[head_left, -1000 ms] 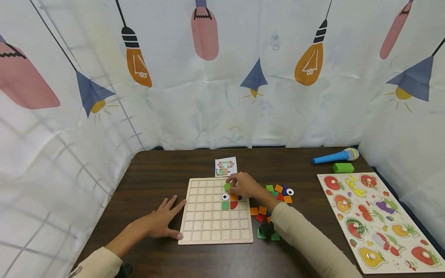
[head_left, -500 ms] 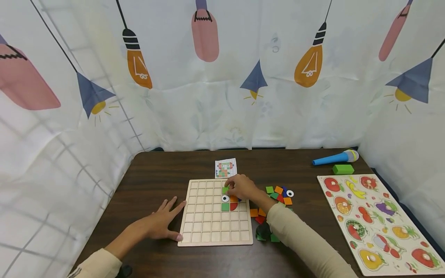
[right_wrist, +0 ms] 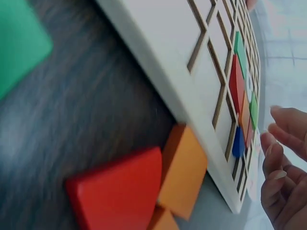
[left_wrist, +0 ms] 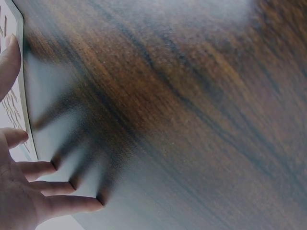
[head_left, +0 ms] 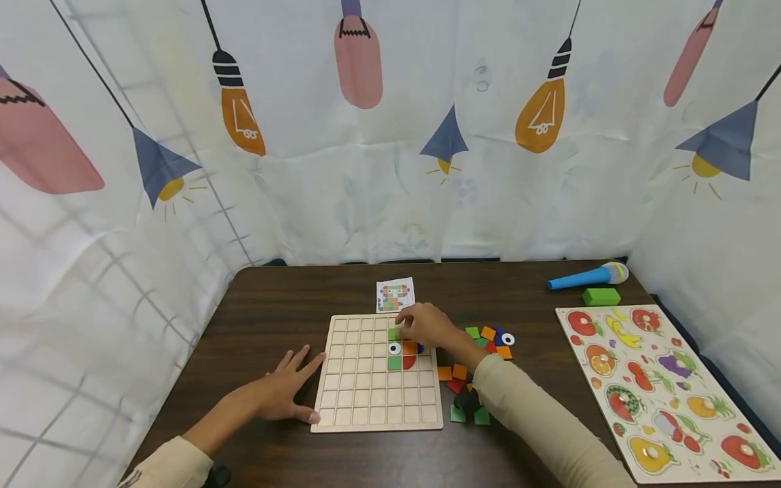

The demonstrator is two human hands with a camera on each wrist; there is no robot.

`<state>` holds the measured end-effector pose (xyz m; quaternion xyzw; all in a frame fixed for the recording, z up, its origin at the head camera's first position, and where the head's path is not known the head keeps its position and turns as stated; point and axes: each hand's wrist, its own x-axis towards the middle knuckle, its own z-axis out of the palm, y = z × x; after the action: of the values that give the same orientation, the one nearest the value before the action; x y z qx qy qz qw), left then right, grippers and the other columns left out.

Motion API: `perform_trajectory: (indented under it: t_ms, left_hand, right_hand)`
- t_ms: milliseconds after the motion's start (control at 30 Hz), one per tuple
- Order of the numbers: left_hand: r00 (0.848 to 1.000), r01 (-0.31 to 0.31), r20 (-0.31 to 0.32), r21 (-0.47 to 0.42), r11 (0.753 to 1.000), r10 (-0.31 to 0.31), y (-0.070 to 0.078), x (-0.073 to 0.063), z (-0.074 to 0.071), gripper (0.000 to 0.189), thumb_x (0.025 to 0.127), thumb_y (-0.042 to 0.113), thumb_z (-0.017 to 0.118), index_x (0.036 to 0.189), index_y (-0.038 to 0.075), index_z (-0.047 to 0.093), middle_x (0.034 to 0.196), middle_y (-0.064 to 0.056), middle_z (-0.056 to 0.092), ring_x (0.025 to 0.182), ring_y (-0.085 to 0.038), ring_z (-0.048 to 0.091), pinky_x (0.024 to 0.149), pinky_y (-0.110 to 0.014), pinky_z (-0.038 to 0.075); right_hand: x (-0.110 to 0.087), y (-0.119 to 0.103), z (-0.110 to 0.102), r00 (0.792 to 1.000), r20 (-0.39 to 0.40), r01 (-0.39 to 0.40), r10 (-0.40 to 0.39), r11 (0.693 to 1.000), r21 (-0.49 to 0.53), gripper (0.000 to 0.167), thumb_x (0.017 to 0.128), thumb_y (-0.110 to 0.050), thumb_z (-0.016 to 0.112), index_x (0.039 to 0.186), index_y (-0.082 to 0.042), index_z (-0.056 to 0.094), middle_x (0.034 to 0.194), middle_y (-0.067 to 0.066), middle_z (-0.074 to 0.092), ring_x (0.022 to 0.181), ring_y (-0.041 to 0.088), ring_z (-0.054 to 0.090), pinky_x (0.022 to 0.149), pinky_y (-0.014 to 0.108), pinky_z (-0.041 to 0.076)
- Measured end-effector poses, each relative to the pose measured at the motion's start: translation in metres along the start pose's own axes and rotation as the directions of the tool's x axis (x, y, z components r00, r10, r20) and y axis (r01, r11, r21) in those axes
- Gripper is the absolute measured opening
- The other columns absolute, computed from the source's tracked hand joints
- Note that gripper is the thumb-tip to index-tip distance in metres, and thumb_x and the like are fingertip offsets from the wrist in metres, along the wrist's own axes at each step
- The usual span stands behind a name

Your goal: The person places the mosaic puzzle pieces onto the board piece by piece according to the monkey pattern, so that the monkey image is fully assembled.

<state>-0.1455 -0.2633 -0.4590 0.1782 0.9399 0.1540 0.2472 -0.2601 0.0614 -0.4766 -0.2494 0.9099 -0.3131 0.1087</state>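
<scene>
A pale wooden grid board (head_left: pixel 360 379) lies on the table. My left hand (head_left: pixel 277 393) spreads its fingers at the board's left side, with thumb and index fingertip on its edge. Over the upper right cells is my right hand (head_left: pixel 427 325), its fingertips beside a light green square tile (head_left: pixel 393 334). In the right wrist view a small gap separates the bent fingers (right_wrist: pixel 276 158) from that tile (right_wrist: pixel 254 112). Below it sit a white eye tile (head_left: pixel 394 348), an orange tile (head_left: pixel 409 348), a green square (head_left: pixel 394 363) and a red curved tile (head_left: pixel 409 362). The hand hides some cells.
Loose coloured tiles (head_left: pixel 459 371) lie right of the board, partly under the right forearm. A pattern card (head_left: pixel 395 295) stands behind the board. Farther right are a fruit puzzle board (head_left: pixel 665 393), a green block (head_left: pixel 601 297) and a blue toy microphone (head_left: pixel 588 276).
The light green tile, tilted in my right fingers a second ago, now lies flat in a cell above the eye tile. My right fingers have let it go. The left hand stays put.
</scene>
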Motion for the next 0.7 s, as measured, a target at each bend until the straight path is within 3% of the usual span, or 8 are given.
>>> perform_trajectory:
  t_ms: [433,700]
  left_hand:
    - [1.000,-0.015,-0.005,0.010,1.000,0.015,0.0011,-0.0008,-0.0016,0.111,0.079,0.057,0.078,0.161,0.011,0.018,0.163,-0.033,0.009,0.143,-0.066,0.010,0.090,-0.086,0.027]
    - [1.000,-0.019,-0.008,-0.001,1.000,0.019,0.0023,-0.0015,-0.0018,0.111,0.079,0.056,0.078,0.161,0.011,0.019,0.163,-0.034,0.009,0.143,-0.066,0.010,0.091,-0.086,0.027]
  right_hand:
    - [0.0002,-0.0040,-0.0054,0.996,0.080,-0.023,0.029,0.997,-0.079,0.023,0.095,-0.025,0.071,0.116,-0.017,0.077,0.092,-0.002,0.072,0.075,0.010,0.058,0.066,0.028,0.047]
    - [-0.0013,-0.0067,-0.0055,0.997,0.073,-0.023,0.030,0.995,-0.095,0.023,0.093,-0.026,0.073,0.114,-0.016,0.077,0.091,-0.001,0.071,0.077,0.011,0.058,0.067,0.028,0.047]
